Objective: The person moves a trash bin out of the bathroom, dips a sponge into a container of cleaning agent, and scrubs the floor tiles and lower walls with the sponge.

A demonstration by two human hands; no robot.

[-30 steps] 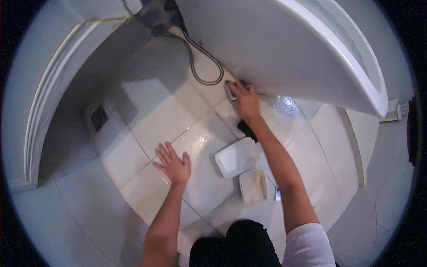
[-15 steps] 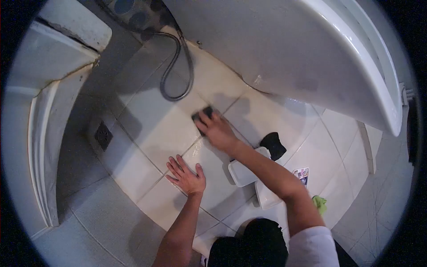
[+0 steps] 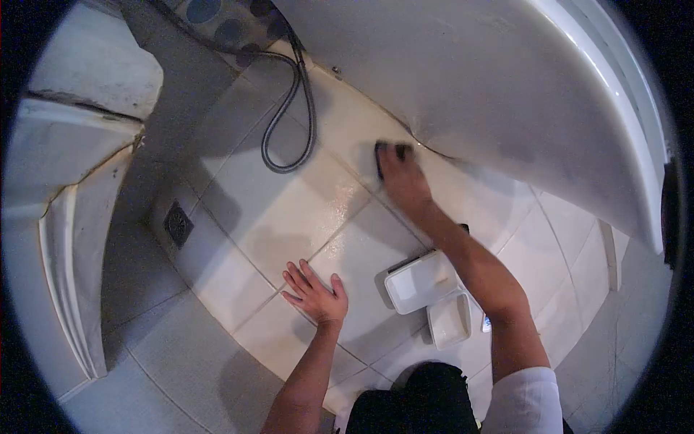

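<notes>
My right hand is wrapped over a black scrubbing sponge, pressing it on the pale floor tiles near the base of the bathtub. Motion blurs the fingers and the sponge's outline. On the tiles nearer to me, my left hand lies flat with its fingers spread, holding nothing. Below my right forearm sit two small white plastic trays, one larger tray and one smaller tray. A dark edge peeks out beside the forearm, mostly hidden by it. Wet, shiny patches mark the tile between my hands.
A white bathtub curves along the upper right. The grey shower hose loops on the floor at the top. A floor drain lies at left, beside a worn white panel edge. My dark-clad knee is at the bottom.
My right hand has slid the sponge right and slightly up, toward the bathtub. My left hand stays flat on the tiles. The forearm now covers most of the black hourglass-shaped pad.
</notes>
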